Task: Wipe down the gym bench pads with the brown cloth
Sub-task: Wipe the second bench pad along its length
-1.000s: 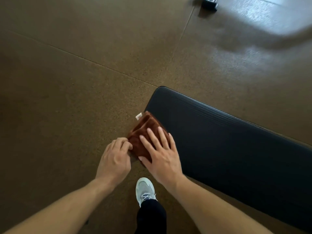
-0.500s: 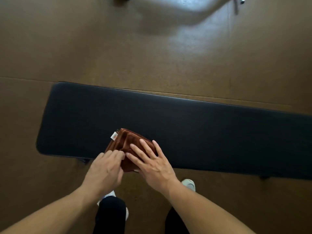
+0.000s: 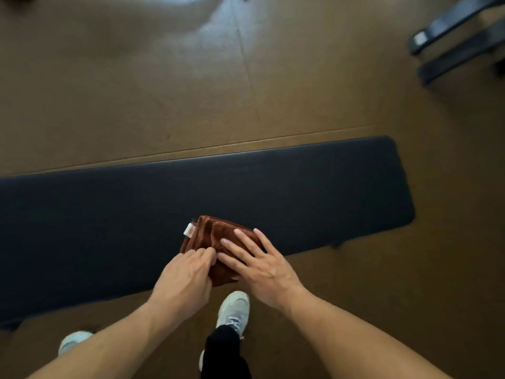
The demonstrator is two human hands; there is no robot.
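A long black bench pad (image 3: 300, 192) runs across the view from the left edge to the right of centre. The folded brown cloth (image 3: 211, 236), with a small white tag at its far left corner, lies on the pad's near edge. My left hand (image 3: 185, 280) pinches the cloth's near left side with curled fingers. My right hand (image 3: 259, 266) presses flat on the cloth's right half, fingers spread. Both hands cover the near part of the cloth.
Brown rubber floor (image 3: 164, 91) with seams lies all around the bench. Black metal legs of other gym equipment (image 3: 453, 42) stand at the far right. My pale sneakers (image 3: 233, 310) and a dark trouser leg are below the bench's near edge.
The cloth and both hands have travelled along the pad from its left end toward the right end, which has come into view. The grip looks the same.
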